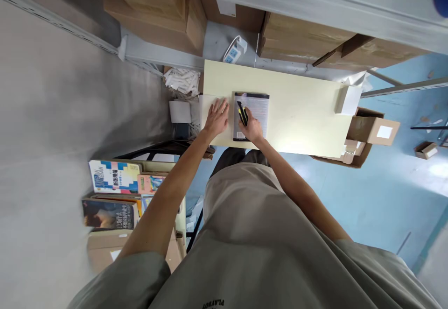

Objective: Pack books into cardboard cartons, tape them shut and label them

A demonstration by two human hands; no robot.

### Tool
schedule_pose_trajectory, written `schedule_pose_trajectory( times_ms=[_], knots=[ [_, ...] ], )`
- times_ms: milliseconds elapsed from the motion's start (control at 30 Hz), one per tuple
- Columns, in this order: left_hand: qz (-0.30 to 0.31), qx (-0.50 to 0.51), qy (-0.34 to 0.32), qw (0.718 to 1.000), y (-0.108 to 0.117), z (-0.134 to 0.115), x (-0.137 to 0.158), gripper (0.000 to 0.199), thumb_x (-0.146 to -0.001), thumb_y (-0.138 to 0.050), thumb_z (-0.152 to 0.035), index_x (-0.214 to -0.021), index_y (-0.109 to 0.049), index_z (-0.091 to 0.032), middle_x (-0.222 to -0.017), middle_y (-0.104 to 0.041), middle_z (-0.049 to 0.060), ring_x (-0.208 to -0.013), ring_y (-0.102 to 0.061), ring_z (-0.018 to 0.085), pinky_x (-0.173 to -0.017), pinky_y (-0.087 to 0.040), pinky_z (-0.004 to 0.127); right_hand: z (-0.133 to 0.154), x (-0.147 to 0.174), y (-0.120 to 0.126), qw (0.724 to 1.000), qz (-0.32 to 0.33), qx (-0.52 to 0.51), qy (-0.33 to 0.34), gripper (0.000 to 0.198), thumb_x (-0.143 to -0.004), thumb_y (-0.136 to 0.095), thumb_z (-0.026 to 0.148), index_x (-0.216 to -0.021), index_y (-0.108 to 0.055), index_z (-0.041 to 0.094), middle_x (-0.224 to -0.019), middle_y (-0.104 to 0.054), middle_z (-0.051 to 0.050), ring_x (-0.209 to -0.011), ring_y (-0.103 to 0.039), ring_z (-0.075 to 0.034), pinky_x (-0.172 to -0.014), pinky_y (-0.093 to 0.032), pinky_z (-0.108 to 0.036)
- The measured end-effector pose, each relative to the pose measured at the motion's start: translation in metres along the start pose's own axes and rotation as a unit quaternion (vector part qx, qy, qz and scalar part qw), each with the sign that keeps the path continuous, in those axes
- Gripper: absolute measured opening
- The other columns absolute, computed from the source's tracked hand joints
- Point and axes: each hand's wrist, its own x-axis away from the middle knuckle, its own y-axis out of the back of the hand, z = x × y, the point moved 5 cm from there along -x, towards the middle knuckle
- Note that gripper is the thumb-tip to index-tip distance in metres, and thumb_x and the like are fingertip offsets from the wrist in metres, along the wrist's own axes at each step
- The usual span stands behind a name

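Right hand's got its fingers wrapped round a black-and-yellow cutter over the book on the pale surface, left hand flat beside it, fingers loosely spread, with a power strip and cardboard boxes further back.

And here's the room: a pale yellow tabletop runs across the middle, with a grey metal rack stretching along its far side. Big brown cardboard boxes fill that rack, and there's a white power strip lying between them! Over to the right, blue floor spreads wide, a bright glare flashing off it near the edge, one small carton sitting close by. Swing left: a broad, plain grey surface, softly shadowed, and below, a black-framed shelf stacked with colourful books.
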Motion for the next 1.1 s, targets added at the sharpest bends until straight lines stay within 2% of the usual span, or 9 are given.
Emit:
schedule_pose_trajectory(
  times_ms=[133, 300, 600, 733, 933, 1100],
  knots=[
    [0.023, -0.010, -0.037, 0.999, 0.013, 0.005, -0.011, 0.083, -0.105, -0.051, -0.028, -0.185, -0.042, -0.010, -0.197, -0.029, 0.020, -0.187, -0.019, 0.044, -0.150, -0.019, 0.070, 0.019, -0.027, -0.006, 1.000, 0.014, 0.022, -0.015, 0.082, -0.113, -0.047, 0.040, -0.188, -0.030, 0.011, -0.157, -0.078, -0.024, -0.138, -0.079, -0.043, -0.121, -0.062, -0.058],
    [0.031, -0.008, -0.038, 0.999, 0.019, 0.006, -0.018, 0.084, -0.099, -0.052, -0.021, -0.181, -0.048, -0.009, -0.196, -0.034, 0.019, -0.184, -0.026, 0.044, -0.148, -0.028, 0.068, 0.034, -0.040, -0.014, 0.996, 0.045, 0.060, -0.052, 0.084, -0.116, -0.046, 0.036, -0.192, -0.023, 0.011, -0.152, -0.079, -0.023, -0.139, -0.079, -0.042, -0.120, -0.061, -0.055],
    [0.033, 0.008, -0.050, 0.998, 0.022, 0.006, -0.013, 0.082, -0.104, -0.047, -0.025, -0.184, -0.044, -0.007, -0.195, -0.035, 0.020, -0.185, -0.025, 0.043, -0.150, -0.026, 0.067, 0.041, -0.047, -0.032, 0.994, 0.055, 0.059, -0.074, 0.085, -0.117, -0.040, 0.039, -0.194, -0.014, 0.015, -0.153, -0.077, -0.025, -0.140, -0.076, -0.044, -0.120, -0.060, -0.061],
    [0.034, 0.013, -0.054, 0.998, 0.022, 0.007, -0.013, 0.082, -0.104, -0.047, -0.026, -0.184, -0.043, -0.007, -0.195, -0.034, 0.021, -0.185, -0.025, 0.045, -0.149, -0.027, 0.068, 0.045, -0.047, -0.032, 0.992, 0.061, 0.069, -0.087, 0.087, -0.115, -0.038, 0.035, -0.194, -0.011, 0.009, -0.155, -0.075, -0.028, -0.139, -0.076, -0.044, -0.117, -0.062, -0.060],
    [0.041, 0.003, -0.055, 0.998, 0.021, 0.008, -0.015, 0.081, -0.105, -0.047, -0.025, -0.184, -0.043, -0.007, -0.195, -0.034, 0.020, -0.184, -0.026, 0.045, -0.148, -0.028, 0.068, 0.052, -0.047, -0.032, 0.990, 0.059, 0.080, -0.100, 0.085, -0.115, -0.039, 0.031, -0.193, -0.014, 0.009, -0.159, -0.072, -0.028, -0.140, -0.075, -0.045, -0.118, -0.062, -0.060],
    [0.043, -0.003, -0.055, 0.998, 0.021, 0.010, -0.016, 0.079, -0.107, -0.045, -0.025, -0.184, -0.044, -0.009, -0.196, -0.034, 0.018, -0.184, -0.026, 0.045, -0.147, -0.030, 0.068, 0.053, -0.048, -0.036, 0.992, 0.044, 0.066, -0.101, 0.084, -0.117, -0.037, 0.035, -0.193, -0.014, 0.009, -0.159, -0.073, -0.028, -0.138, -0.075, -0.042, -0.119, -0.061, -0.058]
  ],
)
